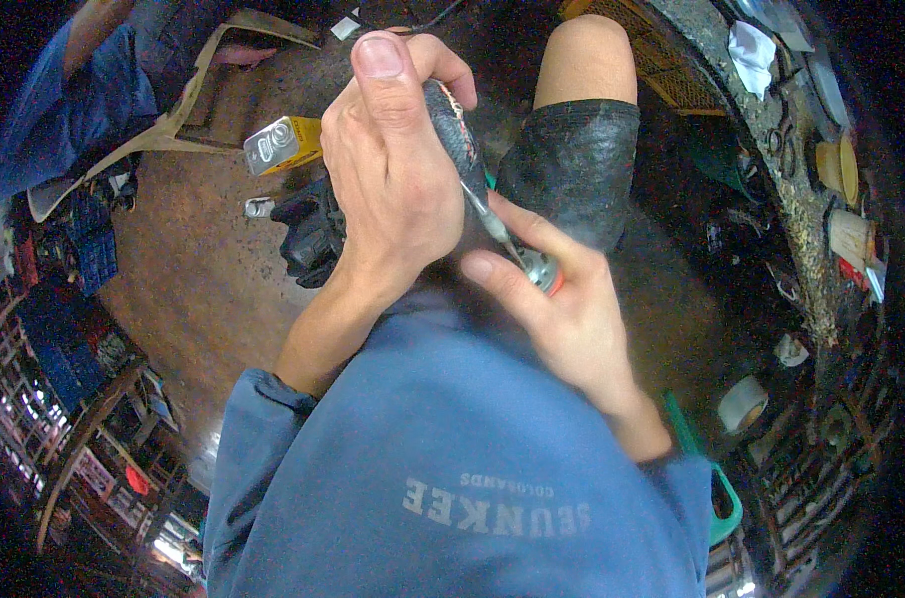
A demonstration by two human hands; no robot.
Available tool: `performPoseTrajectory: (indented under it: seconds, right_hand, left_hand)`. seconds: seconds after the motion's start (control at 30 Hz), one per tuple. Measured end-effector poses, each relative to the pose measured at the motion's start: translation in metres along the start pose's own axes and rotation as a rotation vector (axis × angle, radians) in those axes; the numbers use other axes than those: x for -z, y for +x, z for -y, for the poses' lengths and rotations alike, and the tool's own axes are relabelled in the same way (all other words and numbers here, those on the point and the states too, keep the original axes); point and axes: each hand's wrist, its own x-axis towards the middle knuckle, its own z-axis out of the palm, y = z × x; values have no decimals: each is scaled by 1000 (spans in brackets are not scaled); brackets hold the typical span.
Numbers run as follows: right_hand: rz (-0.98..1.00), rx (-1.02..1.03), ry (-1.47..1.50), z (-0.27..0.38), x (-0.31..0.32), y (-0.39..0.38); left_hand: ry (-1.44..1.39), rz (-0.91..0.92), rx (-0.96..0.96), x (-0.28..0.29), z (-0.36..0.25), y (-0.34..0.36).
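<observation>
Left hand [392, 169] raised near centre frame, fingers curled in a closed grip, thumb extended upward. Right hand [562, 309] just below and right of it, pinching, thumb forward. Both forearms bare, blue sleeves pushed up. One bare knee bent ahead.

**Brown floor, messy bench on the right**

Brown, stained workshop floor [188, 289], kinda shiny in spots. Sitting right on it: a yellow-and-silver rectangular can [284, 146] lying on its side, a small silver bit [259, 207] just below that, and a black lumpy part [311, 231] next to it. Tan cardboard cutout [178, 125] sprawled further up. Over on the right, a rough grey bench [786, 189] carrying a white rag [753, 52], a tan cup [837, 167] and a roll of tape [743, 403].
</observation>
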Motion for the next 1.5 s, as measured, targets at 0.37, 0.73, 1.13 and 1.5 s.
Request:
performPoseTrajectory:
  seconds: [0.37, 0.73, 1.13, 1.5]
  right_hand:
    - [9, -2, 6, -2, 1, -1]
    - [25, -33, 37, -3, 1, -3]
    - [42, -43, 73, -4, 1, -4]
    - [15, 0, 19, -6, -1, -4]
  left_hand:
    - [41, 21, 20, 1, -1, -1]
    - [8, 48, 42, 2, 0, -2]
    - [-14, 39, 26, 2, 7, -1]
    - [-16, 50, 31, 2, 7, -3]
